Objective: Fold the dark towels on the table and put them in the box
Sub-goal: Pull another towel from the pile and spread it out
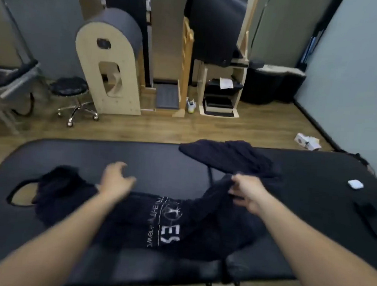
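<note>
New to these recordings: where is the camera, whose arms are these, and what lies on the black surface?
No machine here: a camera worn on a person's head looks down, so the bare arms are the wearer's own. The black surface is a padded table with a hole at its left end. A lettered towel lies across it; a second towel lies crumpled farther back. The right hand pinches the lettered towel's edge; the left hand hovers open, holding nothing. A small white case sits at the right.
</note>
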